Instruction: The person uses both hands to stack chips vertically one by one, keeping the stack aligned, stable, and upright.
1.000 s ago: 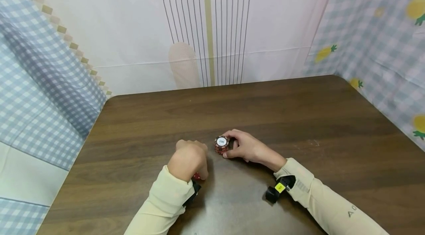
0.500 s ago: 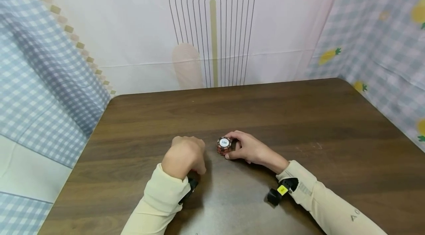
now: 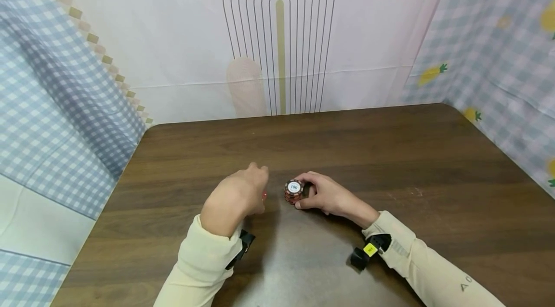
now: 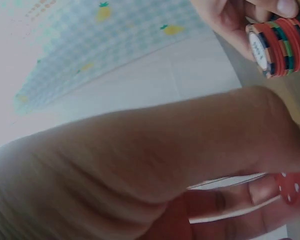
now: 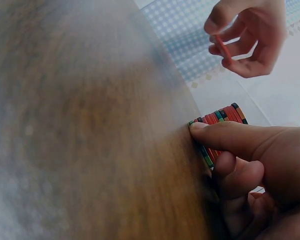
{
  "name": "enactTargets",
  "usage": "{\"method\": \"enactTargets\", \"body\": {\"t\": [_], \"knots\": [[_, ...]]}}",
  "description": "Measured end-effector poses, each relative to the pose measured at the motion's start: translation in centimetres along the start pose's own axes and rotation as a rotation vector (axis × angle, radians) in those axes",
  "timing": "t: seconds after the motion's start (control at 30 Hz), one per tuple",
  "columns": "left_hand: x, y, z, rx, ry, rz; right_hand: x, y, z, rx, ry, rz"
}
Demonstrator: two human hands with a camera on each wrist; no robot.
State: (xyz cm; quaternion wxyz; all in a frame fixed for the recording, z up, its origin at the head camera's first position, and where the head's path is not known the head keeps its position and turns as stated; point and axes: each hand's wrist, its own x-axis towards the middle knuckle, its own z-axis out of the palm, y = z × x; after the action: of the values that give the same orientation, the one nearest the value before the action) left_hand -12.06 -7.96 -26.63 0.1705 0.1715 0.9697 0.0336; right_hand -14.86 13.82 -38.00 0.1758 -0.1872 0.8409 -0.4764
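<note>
A stack of poker chips (image 3: 294,191) stands on the wooden table, topped by a black-rimmed chip marked 100. Red, green and black edges show along the stack (image 5: 219,120) in the right wrist view. My right hand (image 3: 323,193) holds it from the right, thumb at the near side near the base and fingers behind. To the left of the stack and apart from it, my left hand (image 3: 238,196) is raised above the table. It pinches a thin red chip (image 4: 292,187) with white spots between thumb and fingertips. In the head view this chip is mostly hidden by the hand.
The brown wooden table (image 3: 390,153) spreads around both hands. A white printed cloth (image 3: 182,46) hangs behind its far edge, with checked cloths at both sides. A black wrist camera (image 3: 360,258) hangs below the right sleeve, close to the tabletop.
My left hand has lifted and turned, its fingers now reaching farther forward with the red chip showing at their tips. The right hand stays on the stack. The head view has shifted slightly.
</note>
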Motion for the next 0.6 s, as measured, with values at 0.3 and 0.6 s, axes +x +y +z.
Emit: {"method": "enactTargets", "body": {"t": [0.3, 0.6], "knots": [[-0.1, 0.1, -0.4, 0.120, 0.183, 0.155, 0.0, 0.0, 0.0, 0.005, 0.007, 0.020], [0.9, 0.5, 0.2, 0.153, 0.345, 0.259, 0.0, -0.2, 0.1, 0.016, 0.006, 0.018]]}}
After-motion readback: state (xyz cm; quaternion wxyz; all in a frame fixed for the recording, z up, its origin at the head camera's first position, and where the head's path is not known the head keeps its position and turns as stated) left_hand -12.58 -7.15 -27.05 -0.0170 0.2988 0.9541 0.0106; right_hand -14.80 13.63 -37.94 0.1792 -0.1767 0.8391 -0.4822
